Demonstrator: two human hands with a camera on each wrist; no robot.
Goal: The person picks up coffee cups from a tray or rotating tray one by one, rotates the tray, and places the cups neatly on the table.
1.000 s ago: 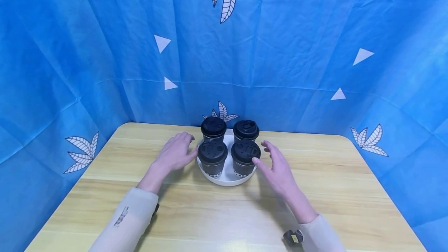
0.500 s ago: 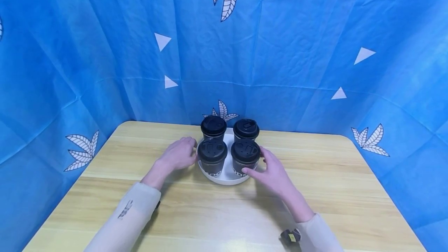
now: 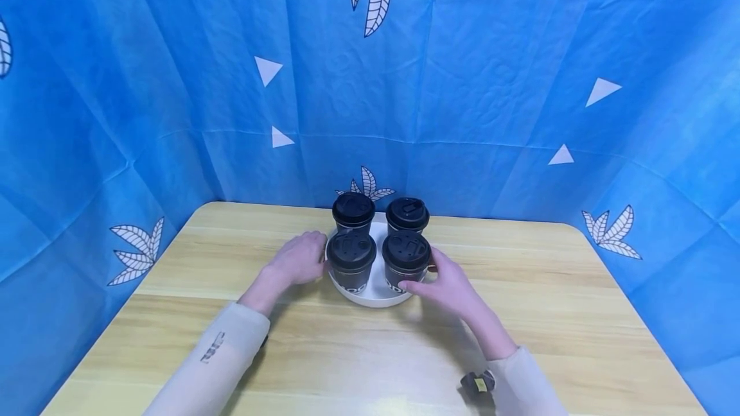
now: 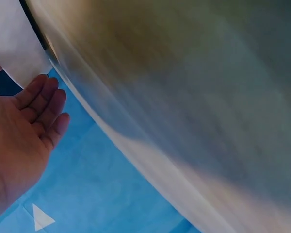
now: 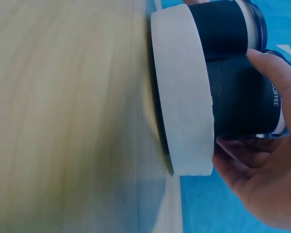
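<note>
Closed right hand round black cup at front right of white tray (likely steadied now); brought left hand to white tray's left; cannot tell its grip.

Grips the near right black-lidded cup with the right hand, holding the left hand beside the white tray.

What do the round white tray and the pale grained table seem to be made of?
Round white tray: probably plastic, though coated metal is possible; matte, with even shading. Pale grained table: wood or laminate, slightly glossy; streaky grain and a bright reflection show.
</note>
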